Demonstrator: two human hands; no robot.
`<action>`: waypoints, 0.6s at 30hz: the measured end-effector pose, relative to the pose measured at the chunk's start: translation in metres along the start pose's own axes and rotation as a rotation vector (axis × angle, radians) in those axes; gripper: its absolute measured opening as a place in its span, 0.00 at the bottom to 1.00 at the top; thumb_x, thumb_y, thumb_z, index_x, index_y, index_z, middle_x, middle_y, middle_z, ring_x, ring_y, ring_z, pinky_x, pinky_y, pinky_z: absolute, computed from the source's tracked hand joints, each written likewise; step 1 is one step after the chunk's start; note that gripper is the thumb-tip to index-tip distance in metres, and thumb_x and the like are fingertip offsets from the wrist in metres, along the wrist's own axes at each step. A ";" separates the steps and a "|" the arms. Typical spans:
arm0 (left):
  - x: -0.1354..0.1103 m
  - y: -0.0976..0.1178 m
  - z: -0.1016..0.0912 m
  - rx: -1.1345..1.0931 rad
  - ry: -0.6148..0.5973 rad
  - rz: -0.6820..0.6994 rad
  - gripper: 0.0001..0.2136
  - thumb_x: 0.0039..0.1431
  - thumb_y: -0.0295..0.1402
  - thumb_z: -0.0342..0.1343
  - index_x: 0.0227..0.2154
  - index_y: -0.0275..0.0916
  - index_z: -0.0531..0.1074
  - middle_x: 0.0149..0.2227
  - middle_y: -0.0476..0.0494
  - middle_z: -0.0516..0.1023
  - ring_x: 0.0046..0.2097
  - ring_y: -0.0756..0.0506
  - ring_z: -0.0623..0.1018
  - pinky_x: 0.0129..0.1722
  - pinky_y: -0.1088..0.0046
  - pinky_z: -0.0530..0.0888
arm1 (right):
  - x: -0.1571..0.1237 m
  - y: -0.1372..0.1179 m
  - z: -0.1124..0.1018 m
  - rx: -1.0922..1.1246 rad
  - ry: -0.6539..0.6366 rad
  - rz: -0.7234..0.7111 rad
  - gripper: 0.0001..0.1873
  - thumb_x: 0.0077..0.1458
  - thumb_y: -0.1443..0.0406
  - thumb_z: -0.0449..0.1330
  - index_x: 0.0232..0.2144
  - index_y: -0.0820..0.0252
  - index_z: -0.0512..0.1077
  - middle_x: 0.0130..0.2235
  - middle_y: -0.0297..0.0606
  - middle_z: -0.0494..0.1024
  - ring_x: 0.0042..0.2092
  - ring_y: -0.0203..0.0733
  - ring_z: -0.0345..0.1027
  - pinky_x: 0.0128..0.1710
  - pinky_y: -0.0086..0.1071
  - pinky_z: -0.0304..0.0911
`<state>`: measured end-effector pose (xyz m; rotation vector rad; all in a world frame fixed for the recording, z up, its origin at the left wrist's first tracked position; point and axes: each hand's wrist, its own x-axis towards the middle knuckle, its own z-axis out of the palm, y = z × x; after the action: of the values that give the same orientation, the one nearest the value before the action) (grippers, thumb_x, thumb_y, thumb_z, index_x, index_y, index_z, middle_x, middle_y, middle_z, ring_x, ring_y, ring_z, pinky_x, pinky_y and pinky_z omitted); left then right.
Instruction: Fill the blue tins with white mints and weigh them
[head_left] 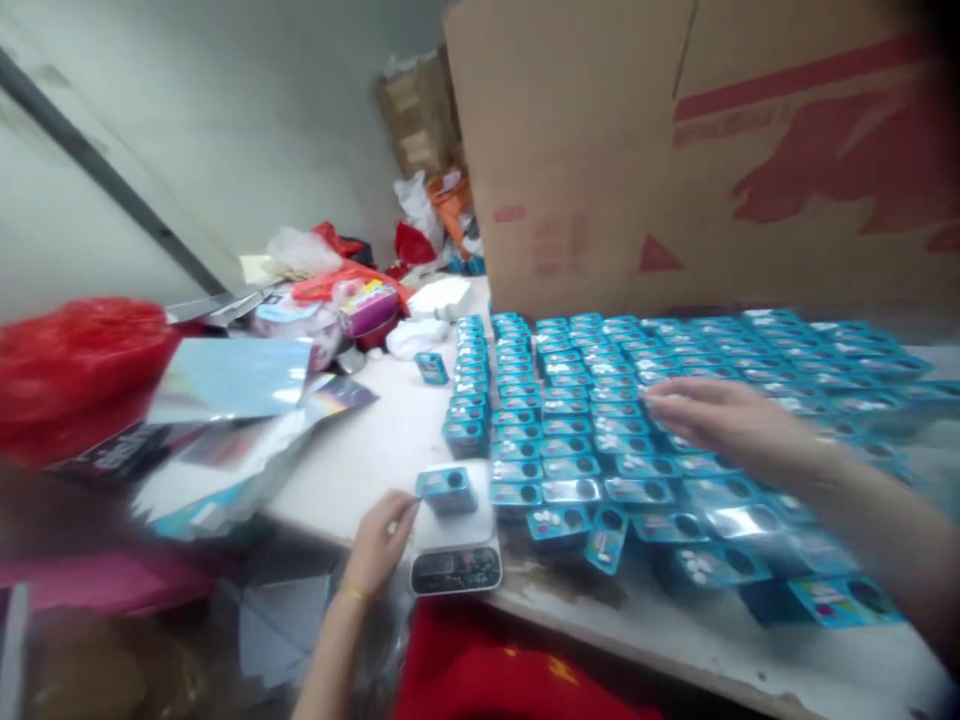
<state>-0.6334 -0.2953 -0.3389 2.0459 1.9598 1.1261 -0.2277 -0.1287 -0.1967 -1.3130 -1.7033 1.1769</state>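
Note:
A small blue box (448, 490) with a dark round spot on top rests on a white digital scale (456, 570) with a black display panel. My left hand (381, 540) is at the left edge of this box, fingers curled toward the thumb; whether they touch the box is unclear. Over the rows of similar blue boxes (568, 467), my right hand (705, 410) reaches in from the right with fingers drawn together. Something pale may be at its fingertips, too blurred to name.
A large cardboard carton (585, 150) stands behind the rows. One blue box (432, 367) sits apart on the white table (330, 480). Glossy printed sheets (232, 380), a red plastic bag (82, 370) and a heap of bags lie to the left.

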 end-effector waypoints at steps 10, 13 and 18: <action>-0.029 0.004 0.009 -0.179 0.021 -0.059 0.09 0.64 0.33 0.47 0.34 0.39 0.72 0.36 0.42 0.74 0.41 0.46 0.73 0.45 0.67 0.70 | 0.017 -0.055 0.233 -0.622 -0.579 -0.387 0.07 0.53 0.70 0.57 0.31 0.62 0.76 0.36 0.39 0.79 0.40 0.40 0.71 0.42 0.29 0.63; -0.032 -0.002 0.007 -0.196 0.027 -0.077 0.08 0.63 0.32 0.47 0.34 0.39 0.72 0.36 0.42 0.74 0.41 0.46 0.73 0.43 0.69 0.70 | 0.017 -0.055 0.245 -0.727 -0.649 -0.369 0.09 0.54 0.70 0.57 0.37 0.61 0.76 0.41 0.40 0.78 0.44 0.41 0.71 0.45 0.29 0.63; -0.036 -0.011 0.010 -0.198 0.028 -0.097 0.09 0.63 0.32 0.47 0.34 0.39 0.72 0.36 0.42 0.74 0.41 0.46 0.73 0.42 0.69 0.70 | 0.020 -0.053 0.248 -0.815 -0.628 -0.335 0.13 0.55 0.67 0.59 0.44 0.57 0.73 0.47 0.40 0.75 0.49 0.44 0.69 0.48 0.31 0.62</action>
<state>-0.6339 -0.3216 -0.3678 1.8258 1.8538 1.2772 -0.4748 -0.1756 -0.2372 -1.0370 -2.9354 0.7375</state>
